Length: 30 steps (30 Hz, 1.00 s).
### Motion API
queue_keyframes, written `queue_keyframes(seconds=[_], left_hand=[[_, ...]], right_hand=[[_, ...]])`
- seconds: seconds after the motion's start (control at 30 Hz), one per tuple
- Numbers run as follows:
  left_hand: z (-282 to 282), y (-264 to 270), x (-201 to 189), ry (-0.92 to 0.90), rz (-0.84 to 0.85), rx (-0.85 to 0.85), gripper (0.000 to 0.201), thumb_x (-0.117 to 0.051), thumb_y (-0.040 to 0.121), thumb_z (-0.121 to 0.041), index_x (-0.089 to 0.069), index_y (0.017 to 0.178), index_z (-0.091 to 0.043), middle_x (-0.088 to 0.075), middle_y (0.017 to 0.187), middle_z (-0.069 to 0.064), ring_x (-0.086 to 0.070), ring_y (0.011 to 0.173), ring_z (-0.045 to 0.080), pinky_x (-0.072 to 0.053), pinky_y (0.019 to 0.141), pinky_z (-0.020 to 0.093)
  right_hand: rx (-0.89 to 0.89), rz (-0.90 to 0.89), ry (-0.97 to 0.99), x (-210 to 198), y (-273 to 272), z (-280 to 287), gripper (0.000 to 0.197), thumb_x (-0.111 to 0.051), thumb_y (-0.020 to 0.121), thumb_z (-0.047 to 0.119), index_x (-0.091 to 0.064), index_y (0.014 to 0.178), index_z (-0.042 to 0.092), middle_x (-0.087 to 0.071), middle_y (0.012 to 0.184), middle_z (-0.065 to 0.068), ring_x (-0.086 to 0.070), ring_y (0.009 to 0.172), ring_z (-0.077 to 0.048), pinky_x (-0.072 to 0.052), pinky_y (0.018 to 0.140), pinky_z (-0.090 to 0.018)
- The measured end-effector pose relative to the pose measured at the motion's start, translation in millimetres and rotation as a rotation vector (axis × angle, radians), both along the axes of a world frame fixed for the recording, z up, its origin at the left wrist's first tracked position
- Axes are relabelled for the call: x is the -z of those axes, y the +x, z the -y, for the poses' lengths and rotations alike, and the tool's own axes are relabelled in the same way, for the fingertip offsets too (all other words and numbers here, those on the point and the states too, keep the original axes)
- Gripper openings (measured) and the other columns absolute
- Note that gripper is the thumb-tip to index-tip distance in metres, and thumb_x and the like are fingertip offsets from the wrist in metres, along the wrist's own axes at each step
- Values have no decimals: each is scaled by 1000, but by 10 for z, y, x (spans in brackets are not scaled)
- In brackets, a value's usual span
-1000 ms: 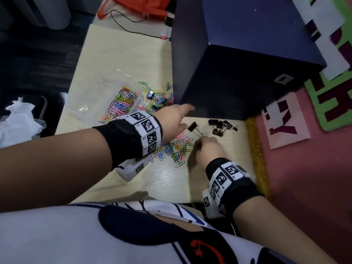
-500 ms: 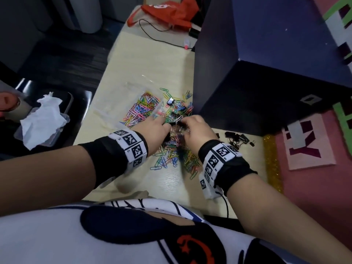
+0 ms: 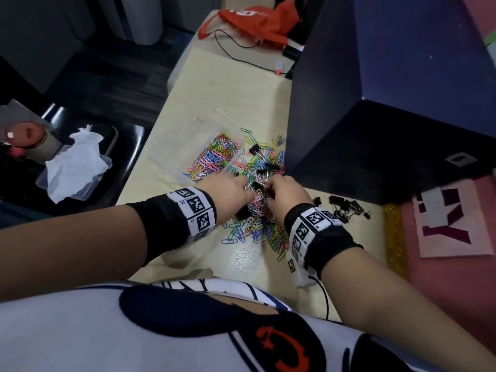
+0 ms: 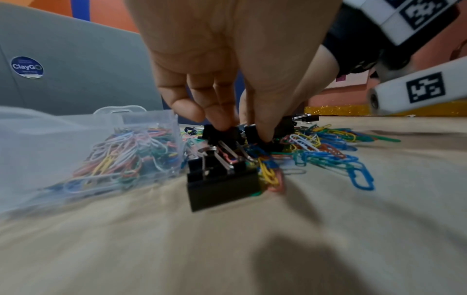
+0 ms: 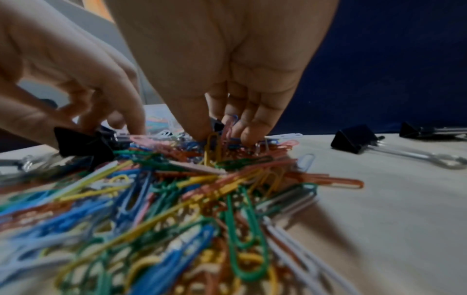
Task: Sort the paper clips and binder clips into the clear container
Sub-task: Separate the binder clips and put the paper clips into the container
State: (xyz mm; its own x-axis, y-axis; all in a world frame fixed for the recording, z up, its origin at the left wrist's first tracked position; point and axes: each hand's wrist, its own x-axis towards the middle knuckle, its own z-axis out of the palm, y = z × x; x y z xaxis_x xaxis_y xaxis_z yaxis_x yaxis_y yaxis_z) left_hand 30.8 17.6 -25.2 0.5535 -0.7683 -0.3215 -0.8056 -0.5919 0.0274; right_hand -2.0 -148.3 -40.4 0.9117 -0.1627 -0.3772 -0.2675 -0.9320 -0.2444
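Observation:
A heap of coloured paper clips (image 3: 252, 224) mixed with black binder clips lies on the beige table (image 3: 222, 84). The clear container (image 3: 214, 154), part-filled with paper clips, stands just left of the heap. Both hands are down in the heap, nearly touching. My left hand (image 4: 240, 129) pinches a black binder clip (image 4: 217, 133); a bigger binder clip (image 4: 222, 183) lies in front of it. My right hand (image 5: 220, 133) pinches a small black binder clip (image 5: 217, 125) tangled with a pink paper clip. In the head view my left hand (image 3: 245, 183) and right hand (image 3: 268, 185) hide what they hold.
A large dark blue box (image 3: 389, 116) stands right behind the heap. A small group of binder clips (image 3: 346, 208) lies to the right, near a glitter strip (image 3: 394, 237). A cable and orange bag (image 3: 257, 22) sit at the far end. A tub with tissue (image 3: 75, 167) is off-table left.
My right hand came left from the separate binder clip group into the heap. My left hand drew back from near the box to meet it. Both now pinch clips.

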Motion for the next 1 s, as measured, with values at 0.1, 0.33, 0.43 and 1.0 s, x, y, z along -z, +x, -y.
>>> queue_keyframes(seconds=[0.1,0.33,0.43,1.0], left_hand=[[17,28,-4,6,-39,-6,34,-57,91,-33,-52,121,-18,-50,112,5,-54,101,27,-53,78,43],[64,189,-105,-31,-180,5,31,-61,84,-48,-52,99,-23,-58,97,-2,-56,86,19,-51,75,35],[92,244,-148,-92,-267,-20,26,-66,81,-42,-51,94,-25,-63,84,-8,-57,77,15,-49,70,30],[328,283,-151,-283,-381,-79,28,-73,72,-17,-58,95,-24,-51,66,-13,-52,64,10,-40,58,22]], right_hand=[[72,78,53,-61,-55,25,33,-64,84,13,-52,114,21,-46,118,-5,-57,101,-25,-44,81,-29],[83,170,79,-199,-162,104,33,-70,82,19,-50,108,20,-53,105,0,-57,92,-20,-45,79,-29],[179,169,137,-212,-206,143,35,-75,78,27,-47,98,25,-59,87,5,-60,81,-18,-51,74,-32],[359,251,265,-193,-489,422,19,-56,92,15,-54,107,27,-64,102,3,-64,86,-19,-53,79,-34]])
